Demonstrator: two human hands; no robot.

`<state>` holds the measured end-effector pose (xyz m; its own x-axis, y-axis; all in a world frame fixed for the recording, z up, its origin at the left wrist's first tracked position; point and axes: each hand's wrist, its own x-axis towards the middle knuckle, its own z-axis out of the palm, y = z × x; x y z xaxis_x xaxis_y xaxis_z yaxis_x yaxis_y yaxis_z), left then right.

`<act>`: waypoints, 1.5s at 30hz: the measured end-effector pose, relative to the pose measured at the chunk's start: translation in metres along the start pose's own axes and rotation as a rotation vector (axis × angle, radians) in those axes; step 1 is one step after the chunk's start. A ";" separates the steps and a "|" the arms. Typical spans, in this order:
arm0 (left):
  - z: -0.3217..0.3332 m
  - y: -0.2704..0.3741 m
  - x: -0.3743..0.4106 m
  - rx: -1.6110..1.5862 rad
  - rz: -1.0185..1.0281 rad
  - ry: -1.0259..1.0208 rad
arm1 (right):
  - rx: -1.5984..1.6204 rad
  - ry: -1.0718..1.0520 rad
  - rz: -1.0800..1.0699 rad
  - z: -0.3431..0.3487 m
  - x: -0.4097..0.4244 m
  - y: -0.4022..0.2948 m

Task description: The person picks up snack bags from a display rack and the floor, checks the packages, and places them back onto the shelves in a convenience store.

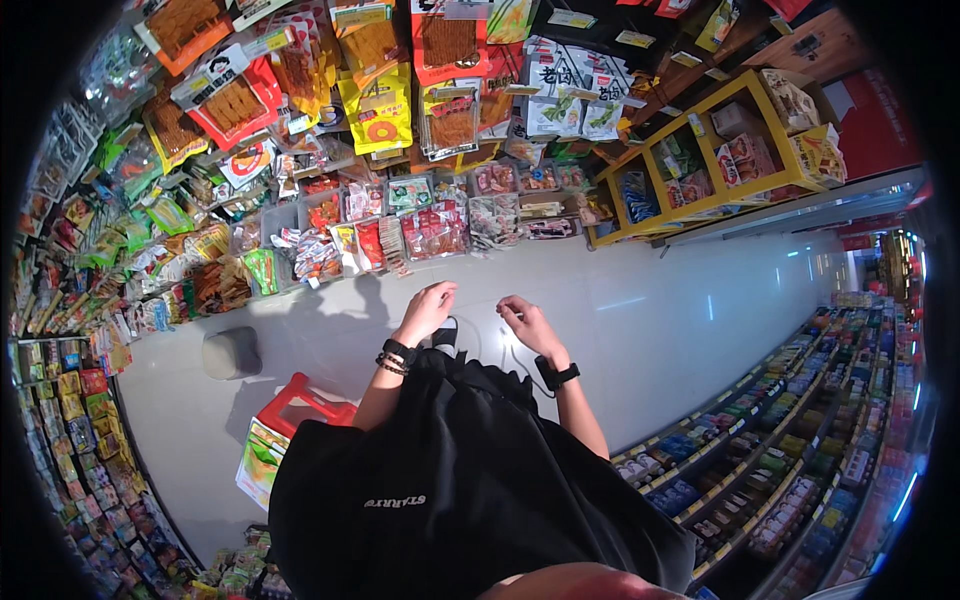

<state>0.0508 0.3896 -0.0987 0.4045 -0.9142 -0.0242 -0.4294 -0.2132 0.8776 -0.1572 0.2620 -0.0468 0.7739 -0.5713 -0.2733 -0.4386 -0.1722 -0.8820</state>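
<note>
My left hand hovers in front of my body above the floor, its fingers loosely bent and nothing visible in it. To its right, my right hand is also raised, with curled fingers and no object seen in the grasp. A dark band sits on each wrist, plus beads on the left. Ahead of both hands are clear plastic bins of small packaged snacks at the foot of a display. A yellow snack bag and white-and-green snack packets hang above them. Neither hand touches the goods.
A grey stool stands on the floor to the left. Nearer me is a red plastic stool or frame, beside a colourful printed box or bag. A yellow rack stands ahead right. Long stocked shelves line the right side.
</note>
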 end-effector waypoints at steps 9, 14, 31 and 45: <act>-0.016 0.038 0.108 0.059 0.013 -0.209 | 0.297 0.097 -0.061 -0.044 0.081 -0.009; -0.019 0.057 0.190 -0.023 0.119 -0.139 | 0.416 0.149 -0.120 -0.071 0.136 0.001; -0.048 0.126 0.564 -0.164 0.210 0.413 | 0.761 0.079 -0.284 -0.193 0.357 -0.008; -0.085 0.012 0.640 -0.279 0.145 0.455 | 0.848 -0.097 -0.194 -0.234 0.424 -0.051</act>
<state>0.3727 -0.1689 -0.0630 0.6922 -0.6728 0.2613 -0.3013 0.0596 0.9517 0.0867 -0.1596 -0.0277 0.8519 -0.5165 -0.0865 0.1624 0.4174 -0.8941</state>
